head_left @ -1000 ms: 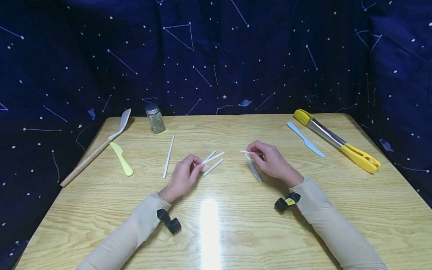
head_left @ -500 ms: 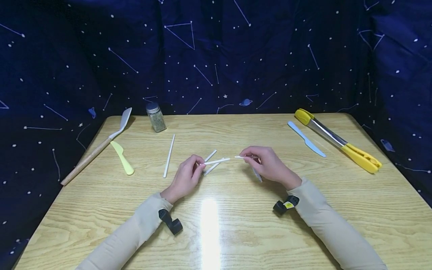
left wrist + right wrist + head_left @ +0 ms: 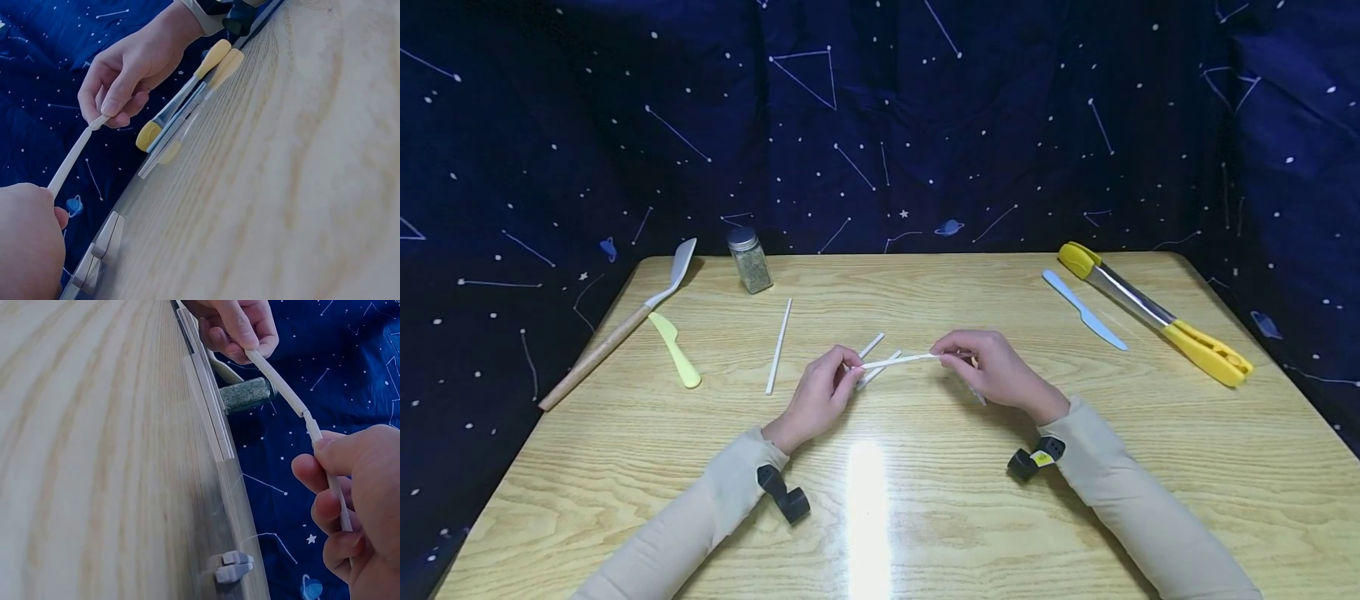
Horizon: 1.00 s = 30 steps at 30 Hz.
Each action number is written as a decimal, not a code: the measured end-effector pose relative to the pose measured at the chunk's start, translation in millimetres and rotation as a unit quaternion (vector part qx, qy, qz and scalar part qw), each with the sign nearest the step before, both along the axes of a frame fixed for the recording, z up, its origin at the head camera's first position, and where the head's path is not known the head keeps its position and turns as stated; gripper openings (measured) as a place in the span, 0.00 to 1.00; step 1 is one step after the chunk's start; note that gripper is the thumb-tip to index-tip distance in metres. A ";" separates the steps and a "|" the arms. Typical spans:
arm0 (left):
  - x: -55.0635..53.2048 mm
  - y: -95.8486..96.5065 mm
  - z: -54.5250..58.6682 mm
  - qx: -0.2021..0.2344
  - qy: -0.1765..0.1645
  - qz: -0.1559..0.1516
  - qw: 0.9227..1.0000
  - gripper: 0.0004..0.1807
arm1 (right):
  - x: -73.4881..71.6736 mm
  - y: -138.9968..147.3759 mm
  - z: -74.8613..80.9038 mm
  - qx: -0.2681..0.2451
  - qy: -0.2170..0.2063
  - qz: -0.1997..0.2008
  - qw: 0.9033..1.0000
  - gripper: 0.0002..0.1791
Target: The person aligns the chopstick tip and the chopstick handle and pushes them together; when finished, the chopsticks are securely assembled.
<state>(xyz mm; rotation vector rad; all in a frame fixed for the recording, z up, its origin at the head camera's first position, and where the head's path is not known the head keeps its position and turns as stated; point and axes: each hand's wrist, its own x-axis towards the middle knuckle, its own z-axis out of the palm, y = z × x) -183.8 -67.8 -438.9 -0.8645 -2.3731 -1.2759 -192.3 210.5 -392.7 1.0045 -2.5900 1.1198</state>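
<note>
Thumb and fingers of my left hand [image 3: 820, 390] pinch a slim white stick [image 3: 278, 381] above the table. My right hand [image 3: 992, 371] grips a second, thinner-looking white stick [image 3: 313, 429], its rear part running under the curled fingers. In the right wrist view the two sticks meet end to end at a slight angle, close to the right fingertips. Two more white sticks [image 3: 880, 369] lie beneath the held one, partly covered by it. Another white stick [image 3: 778, 346] rests left of my left hand. White stick ends [image 3: 979, 397] show under my right hand, mostly hidden.
At the left lie a wooden-handled spatula [image 3: 602, 350] and a yellow spreading knife [image 3: 674, 350]. A glass spice jar [image 3: 751, 265] stands at the back. On the right are a light blue knife [image 3: 1084, 310] and yellow-ended tongs [image 3: 1150, 310]. A dark starry cloth [image 3: 880, 125] hangs behind.
Both hands have come closer together, lifting their sticks off the others. The gap between the two held stick ends has closed, and they now meet.
</note>
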 end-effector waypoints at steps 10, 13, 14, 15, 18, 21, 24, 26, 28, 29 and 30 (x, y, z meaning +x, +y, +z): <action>0.1 -1.2 0.5 0.005 -0.020 -0.016 1.000 0.03 | 3.8 -1.8 5.2 0.017 -0.020 -0.010 1.000 0.06; 0.4 -1.2 1.0 0.006 -0.020 -0.017 1.000 0.04 | 4.4 -1.7 6.6 0.021 -0.025 -0.011 0.999 0.05; 0.5 -1.1 1.1 0.005 -0.019 -0.016 1.000 0.04 | 4.5 -1.6 6.9 0.022 -0.026 -0.011 0.999 0.05; 0.5 -1.0 1.0 0.004 -0.019 -0.016 1.000 0.04 | 4.5 -1.4 7.0 0.024 -0.027 -0.011 0.999 0.05; 0.3 0.1 0.8 0.001 -0.020 -0.014 1.000 0.02 | 4.3 -0.4 6.7 0.028 -0.024 -0.010 0.999 0.05; 1.1 1.9 1.6 0.000 -0.024 -0.015 1.000 0.02 | 4.4 0.7 5.9 0.034 -0.018 -0.013 0.999 0.05; 3.0 3.0 2.2 0.004 -0.027 -0.018 0.999 0.02 | 4.7 0.9 4.2 0.039 -0.011 -0.012 0.999 0.05; 3.6 2.9 1.3 0.008 -0.024 -0.020 0.999 0.02 | 4.9 0.8 2.8 0.036 -0.007 -0.009 0.999 0.06; 3.8 2.5 0.7 0.013 -0.020 -0.025 0.999 0.02 | 4.7 0.7 1.5 0.035 -0.002 -0.009 0.999 0.06; 3.6 2.3 0.3 0.016 -0.019 -0.029 0.999 0.03 | 4.8 0.5 1.6 0.035 -0.001 -0.010 0.999 0.06; 3.2 2.0 -0.1 0.019 -0.017 -0.033 0.999 0.03 | 4.9 0.5 1.9 0.036 -0.001 -0.010 0.999 0.06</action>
